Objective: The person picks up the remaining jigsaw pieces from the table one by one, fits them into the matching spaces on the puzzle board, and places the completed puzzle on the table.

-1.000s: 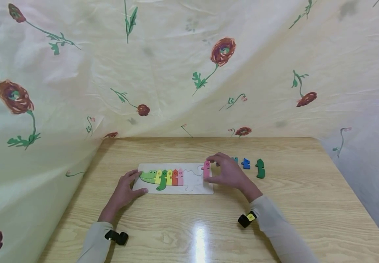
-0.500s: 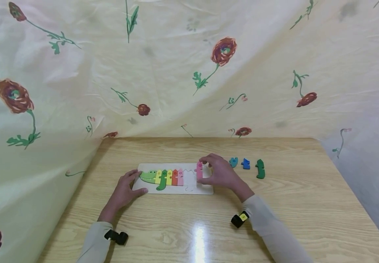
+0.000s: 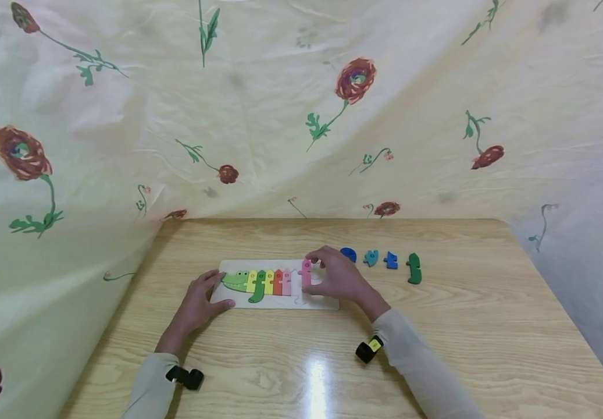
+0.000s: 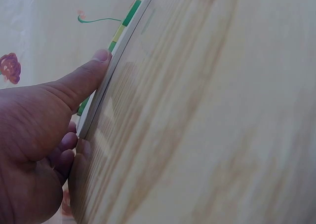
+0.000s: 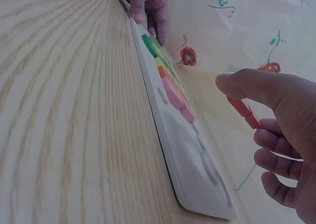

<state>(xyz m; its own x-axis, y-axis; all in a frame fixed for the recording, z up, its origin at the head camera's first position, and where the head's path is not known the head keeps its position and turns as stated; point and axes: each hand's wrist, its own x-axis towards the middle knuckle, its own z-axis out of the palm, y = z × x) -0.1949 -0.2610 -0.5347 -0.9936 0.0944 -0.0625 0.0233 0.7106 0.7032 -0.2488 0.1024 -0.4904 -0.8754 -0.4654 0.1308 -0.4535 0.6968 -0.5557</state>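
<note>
A white puzzle board [image 3: 275,304] lies on the table, its left part filled with a crocodile head [image 3: 235,281] and a row of green, yellow, orange and pink pieces. My left hand [image 3: 196,299] grips the board's left end, thumb at the front edge; in the left wrist view the thumb [image 4: 94,71] lies along that edge. Between thumb and fingers my right hand [image 3: 340,278] pinches a pink puzzle piece [image 3: 306,272] by its two ends. The right wrist view shows this piece [image 5: 243,111] raised above the board's bare, outlined part [image 5: 185,169].
Behind and right of the board lie loose pieces: a round blue one [image 3: 349,254], a teal one [image 3: 371,258], a small blue one [image 3: 391,261] and a long green one [image 3: 414,269]. A flowered cloth [image 3: 280,116] hangs at the table's back and sides.
My right hand has moved left over the board with the pink puzzle piece, toward the filled row. The round blue piece has come into sight behind it. My left hand stays put.
</note>
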